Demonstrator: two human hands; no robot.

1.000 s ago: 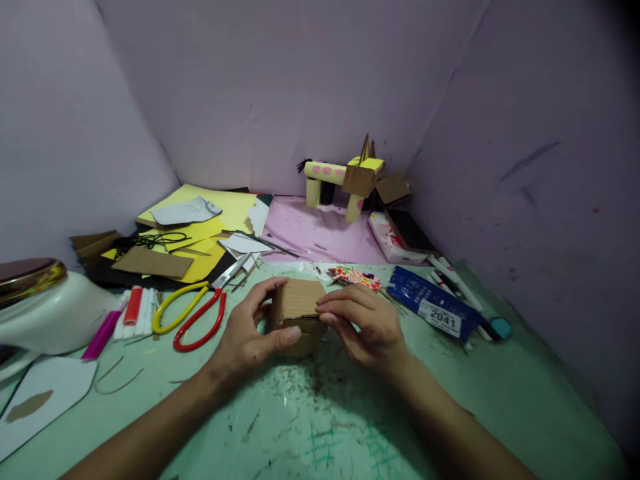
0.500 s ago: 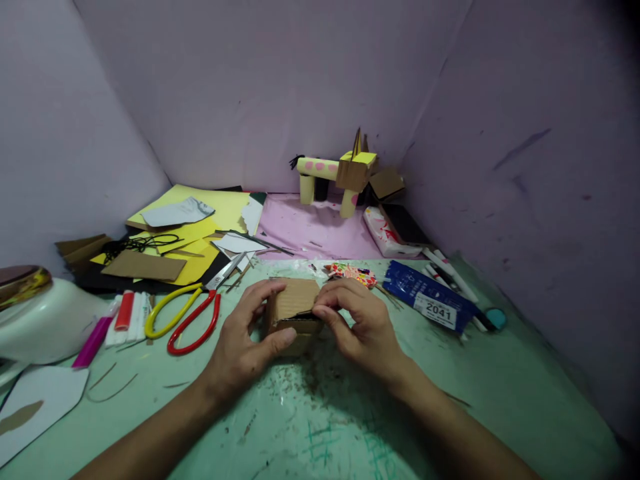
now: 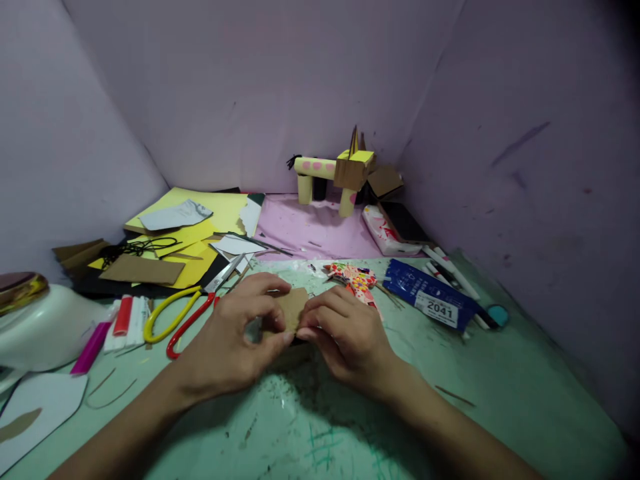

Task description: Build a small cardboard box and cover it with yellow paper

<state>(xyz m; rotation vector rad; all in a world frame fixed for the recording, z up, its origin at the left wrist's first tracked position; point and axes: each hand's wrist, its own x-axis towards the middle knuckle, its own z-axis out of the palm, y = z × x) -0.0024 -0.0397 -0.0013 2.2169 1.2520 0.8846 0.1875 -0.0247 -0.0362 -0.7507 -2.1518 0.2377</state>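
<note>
A small brown cardboard box [image 3: 293, 308] is between my two hands near the middle of the green table. My left hand [image 3: 250, 327] curves around its left side, thumb at the near edge and fingers on the far side. The fingers of my right hand [image 3: 343, 327] are bunched together, pinching the box's near right edge close to the left thumb. Most of the box's sides are hidden behind my hands. Just left of my left hand lie scissors [image 3: 173, 317] with one yellow and one red handle.
At the back stands a yellow paper-and-cardboard animal figure [image 3: 320, 168] with pink spots. Coloured paper and cardboard scraps [image 3: 145, 268] are piled at left, near a white glue gun-like object [image 3: 55, 330]. A blue packet [image 3: 430, 293] and markers [image 3: 453, 270] lie at right.
My left hand has shifted its hold on the box and my right hand has moved left along its edge. Their fingertips are now almost touching, covering more of the box.
</note>
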